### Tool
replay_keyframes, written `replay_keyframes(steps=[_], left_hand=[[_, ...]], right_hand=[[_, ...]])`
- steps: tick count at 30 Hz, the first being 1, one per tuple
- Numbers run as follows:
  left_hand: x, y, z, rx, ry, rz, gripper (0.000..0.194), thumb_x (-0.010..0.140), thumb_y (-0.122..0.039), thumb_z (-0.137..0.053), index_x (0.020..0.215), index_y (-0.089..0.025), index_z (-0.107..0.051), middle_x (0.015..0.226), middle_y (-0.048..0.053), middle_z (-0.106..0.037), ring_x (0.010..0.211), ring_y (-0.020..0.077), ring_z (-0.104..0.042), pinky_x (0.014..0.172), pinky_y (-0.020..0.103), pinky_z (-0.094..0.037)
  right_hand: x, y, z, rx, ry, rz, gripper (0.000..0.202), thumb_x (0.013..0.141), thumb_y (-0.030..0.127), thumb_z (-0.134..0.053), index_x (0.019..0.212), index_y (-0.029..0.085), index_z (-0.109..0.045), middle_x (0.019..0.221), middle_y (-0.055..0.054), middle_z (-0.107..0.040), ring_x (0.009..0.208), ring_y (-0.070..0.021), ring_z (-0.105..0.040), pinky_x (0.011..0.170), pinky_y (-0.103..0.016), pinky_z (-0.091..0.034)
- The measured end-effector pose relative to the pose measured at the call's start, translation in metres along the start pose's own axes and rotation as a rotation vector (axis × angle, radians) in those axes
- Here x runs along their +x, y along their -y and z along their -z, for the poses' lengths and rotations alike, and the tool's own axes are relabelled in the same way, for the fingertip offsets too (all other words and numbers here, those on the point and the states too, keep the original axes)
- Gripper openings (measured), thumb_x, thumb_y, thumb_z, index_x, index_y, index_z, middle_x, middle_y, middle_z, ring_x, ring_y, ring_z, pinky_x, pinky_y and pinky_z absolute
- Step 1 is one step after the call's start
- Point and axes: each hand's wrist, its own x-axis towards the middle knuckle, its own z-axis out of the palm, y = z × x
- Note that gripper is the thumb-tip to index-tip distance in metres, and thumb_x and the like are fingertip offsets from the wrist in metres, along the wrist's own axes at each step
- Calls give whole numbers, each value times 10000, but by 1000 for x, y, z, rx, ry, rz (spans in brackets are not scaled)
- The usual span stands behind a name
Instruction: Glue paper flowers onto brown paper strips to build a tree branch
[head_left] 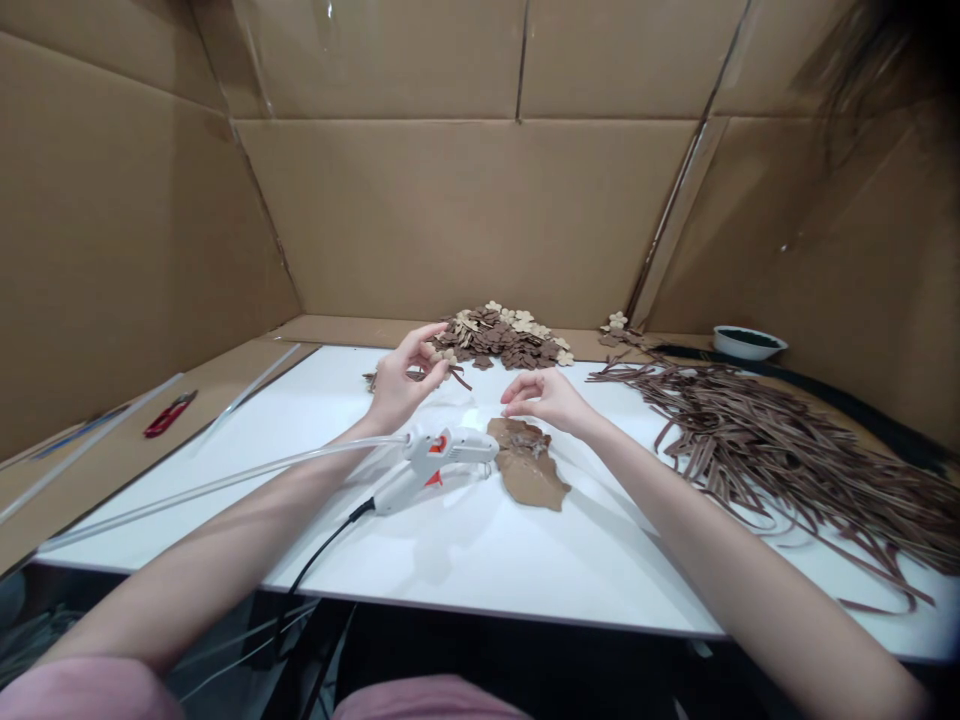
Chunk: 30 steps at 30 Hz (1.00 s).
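My left hand [405,375] is raised above the white table [480,560], its fingers pinched on a small brown flower piece with a thin strip [450,368] hanging from it. A little to the right, my right hand [544,397] hovers with fingers loosely curled and nothing in it, just above a brown cardboard scrap [529,470] smeared with glue. A white glue gun [435,462] lies on the table below my left hand, its nozzle pointing at the scrap. Behind both hands lies a heap of brown and tan flower cutouts [502,340].
Several long brown strips [772,450] sprawl over the right side of the table. A white bowl [746,343] stands at the back right. Red snips [171,413] and clear glue sticks [225,480] lie at the left. Cardboard walls [465,200] enclose the table.
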Motion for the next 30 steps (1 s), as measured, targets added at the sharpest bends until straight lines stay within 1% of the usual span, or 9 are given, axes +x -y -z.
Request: replay_keyframes(steps=[3, 6, 10, 13, 15, 18, 23, 26, 30], left_hand=[[-1, 1, -1, 32, -14, -20, 506, 810, -232, -651, 1308, -218, -561, 771, -19, -610, 676, 106, -561, 725, 230, -496], [-1, 1, -1, 46, -12, -27, 525, 801, -224, -657, 1314, -224, -550, 770, -24, -612, 667, 102, -559, 722, 228, -497], [-2, 1, -1, 50, 5, -33, 527, 803, -220, -652, 1318, -227, -544, 771, -27, -609, 669, 101, -563, 718, 224, -494], [-2, 1, -2, 51, 8, -35, 530, 803, -219, -650, 1322, -227, -542, 765, -29, -602, 671, 100, -559, 719, 223, -490], [-2, 1, -2, 52, 10, -38, 530, 803, -219, -650, 1322, -225, -541, 763, -29, -598, 669, 98, -556, 713, 220, -487], [-2, 1, -2, 52, 12, -37, 533, 802, -223, -651, 1324, -227, -538, 770, -28, -596, 673, 97, -553, 717, 221, -487], [-2, 2, -1, 57, 25, -33, 527, 811, -234, -644, 1325, -228, -531, 765, -30, -593, 676, 97, -549, 722, 222, -490], [-2, 2, -1, 61, 29, -32, 531, 811, -232, -647, 1329, -222, -530, 768, -28, -590, 674, 96, -553, 713, 217, -490], [-2, 3, -2, 67, 27, -37, 538, 815, -233, -645, 1339, -223, -520, 779, -27, -589, 683, 94, -561, 715, 213, -497]], right_hand=[[-1, 3, -1, 13, 23, 21, 196, 653, 311, -749, 761, 157, -697, 697, -76, -737, 712, -218, -699, 612, -277, -492], [-2, 4, -2, 23, 38, 46, 242, 684, 351, -732, 821, 155, -692, 710, -73, -740, 702, -206, -697, 600, -264, -487], [-2, 1, -1, -4, 32, 54, 361, 610, 404, -812, 838, 156, -682, 614, -33, -691, 597, -182, -653, 554, -257, -458], [-1, -1, 0, 19, 29, 53, 419, 550, 421, -855, 820, 160, -669, 571, -14, -664, 564, -174, -634, 570, -269, -462], [0, -2, 0, 21, 24, 49, 430, 525, 403, -870, 814, 159, -665, 564, -11, -659, 566, -178, -636, 592, -279, -471], [1, -1, 0, 1, -8, 50, 441, 488, 335, -886, 824, 161, -661, 576, -10, -666, 614, -200, -663, 646, -300, -494], [-2, 7, 0, 43, -63, 76, 472, 461, 213, -878, 867, 180, -640, 532, 21, -651, 764, -246, -708, 812, -355, -522], [-5, 14, -3, 55, -51, 70, 462, 463, 181, -864, 866, 182, -639, 517, 31, -651, 762, -249, -716, 866, -386, -519], [-8, 22, -7, 85, 30, 65, 452, 484, 152, -834, 900, 173, -659, 549, 25, -680, 758, -248, -729, 919, -406, -505]])
